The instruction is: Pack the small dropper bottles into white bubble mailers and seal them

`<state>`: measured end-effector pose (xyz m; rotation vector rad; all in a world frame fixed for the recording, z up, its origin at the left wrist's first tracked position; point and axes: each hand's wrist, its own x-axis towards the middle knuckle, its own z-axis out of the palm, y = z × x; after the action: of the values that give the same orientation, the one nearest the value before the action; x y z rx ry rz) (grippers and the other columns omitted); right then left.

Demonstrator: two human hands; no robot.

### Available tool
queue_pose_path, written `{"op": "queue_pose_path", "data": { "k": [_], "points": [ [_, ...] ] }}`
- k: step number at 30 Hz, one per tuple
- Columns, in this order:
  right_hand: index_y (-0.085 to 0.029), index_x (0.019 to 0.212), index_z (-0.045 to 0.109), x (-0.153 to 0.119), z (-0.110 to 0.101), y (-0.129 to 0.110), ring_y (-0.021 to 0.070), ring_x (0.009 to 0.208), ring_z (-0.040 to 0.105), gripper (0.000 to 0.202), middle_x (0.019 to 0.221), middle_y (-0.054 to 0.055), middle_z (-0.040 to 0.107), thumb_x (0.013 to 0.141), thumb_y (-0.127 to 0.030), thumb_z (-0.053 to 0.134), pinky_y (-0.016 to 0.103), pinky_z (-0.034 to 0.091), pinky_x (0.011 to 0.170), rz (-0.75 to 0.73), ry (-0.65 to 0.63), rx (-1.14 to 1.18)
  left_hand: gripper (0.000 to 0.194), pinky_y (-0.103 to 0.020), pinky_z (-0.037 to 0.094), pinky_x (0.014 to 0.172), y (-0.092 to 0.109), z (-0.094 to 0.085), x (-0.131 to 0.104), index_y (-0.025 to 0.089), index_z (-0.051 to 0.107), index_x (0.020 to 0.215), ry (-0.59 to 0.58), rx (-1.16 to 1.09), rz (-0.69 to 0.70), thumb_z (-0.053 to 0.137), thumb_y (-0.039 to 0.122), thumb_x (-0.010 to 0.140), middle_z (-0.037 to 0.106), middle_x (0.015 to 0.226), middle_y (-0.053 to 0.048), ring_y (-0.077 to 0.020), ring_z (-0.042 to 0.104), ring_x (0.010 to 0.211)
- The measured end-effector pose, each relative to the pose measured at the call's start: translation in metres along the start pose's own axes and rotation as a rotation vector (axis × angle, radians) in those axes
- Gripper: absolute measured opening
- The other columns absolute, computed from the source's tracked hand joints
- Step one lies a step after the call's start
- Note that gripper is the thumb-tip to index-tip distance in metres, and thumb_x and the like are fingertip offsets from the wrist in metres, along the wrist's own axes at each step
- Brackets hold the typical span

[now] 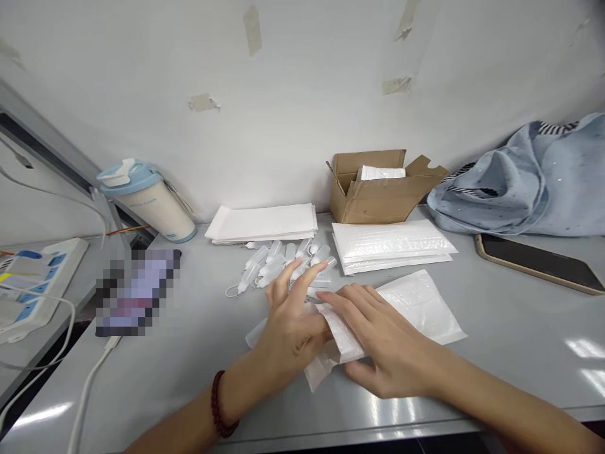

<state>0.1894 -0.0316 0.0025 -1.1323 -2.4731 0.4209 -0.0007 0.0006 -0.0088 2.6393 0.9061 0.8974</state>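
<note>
A white bubble mailer (pixel 423 306) lies under my two hands, its near-left end bent up and its mouth partly open. My left hand (pixel 295 325), with a dark red bead bracelet at the wrist, is at the opening. Two of its fingers stretch upward, while the others are bent at the mailer's edge and partly hidden by it. My right hand (pixel 382 337) lies over the mailer, with fingers on top and thumb at the near edge. Just beyond my left hand is a pile of small translucent squeeze bottles (pixel 271 268) with caps.
Folded white sheets (pixel 265 222) and a stack of white mailers (pixel 390 243) lie behind. An open cardboard box (pixel 373 202) stands by the wall. A tumbler (pixel 149 202), a pixelated phone (pixel 142 293) and a power strip (pixel 42 277) are left; another phone (pixel 539 261) and a blue bag (pixel 524 180) right.
</note>
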Motion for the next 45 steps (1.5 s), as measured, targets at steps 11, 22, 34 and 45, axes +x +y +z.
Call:
{"op": "queue_pose_path", "data": {
  "k": [11, 22, 34, 45],
  "points": [
    [-0.011, 0.132, 0.032, 0.000, 0.001, 0.000, 0.0280, 0.094, 0.047, 0.068, 0.105, 0.013, 0.050, 0.067, -0.018, 0.051, 0.046, 0.042, 0.081, -0.023, 0.033, -0.034, 0.016, -0.053, 0.034, 0.097, 0.003, 0.005, 0.000, 0.017, 0.059, 0.067, 0.200, 0.063, 0.102, 0.058, 0.009, 0.080, 0.055, 0.128, -0.009, -0.0336, 0.035, 0.127],
    [-0.014, 0.136, 0.030, 0.002, -0.013, 0.011, 0.0327, 0.116, 0.046, 0.069, 0.126, 0.017, 0.051, 0.073, -0.023, 0.055, 0.054, 0.040, 0.093, -0.026, 0.137, -0.150, 0.028, -0.023, 0.042, 0.050, -0.010, -0.018, 0.014, 0.016, 0.060, 0.072, -0.273, -0.805, -0.762, 0.054, 0.040, 0.085, 0.058, 0.063, 0.001, -0.0120, 0.055, 0.056],
    [-0.006, 0.125, 0.049, 0.000, -0.004, 0.014, 0.0298, 0.119, 0.053, 0.036, 0.128, 0.019, 0.057, 0.091, -0.004, 0.036, 0.050, 0.047, 0.091, -0.190, 0.088, -0.506, 0.040, -0.025, 0.046, 0.053, -0.014, -0.017, 0.016, 0.015, 0.059, 0.068, -0.086, -0.859, -0.801, 0.041, 0.042, 0.091, 0.059, 0.061, -0.001, -0.0123, 0.055, 0.053],
    [-0.005, 0.112, 0.055, 0.001, -0.009, 0.018, 0.0250, 0.107, 0.061, 0.031, 0.112, 0.017, 0.067, 0.091, -0.001, 0.033, 0.045, 0.049, 0.086, -0.206, 0.290, -0.503, 0.029, -0.038, 0.053, 0.079, -0.011, -0.008, 0.010, 0.012, 0.056, 0.109, 0.110, 0.062, 0.219, 0.049, 0.005, 0.082, 0.062, 0.100, -0.012, -0.0217, 0.057, 0.094]
  ]
}}
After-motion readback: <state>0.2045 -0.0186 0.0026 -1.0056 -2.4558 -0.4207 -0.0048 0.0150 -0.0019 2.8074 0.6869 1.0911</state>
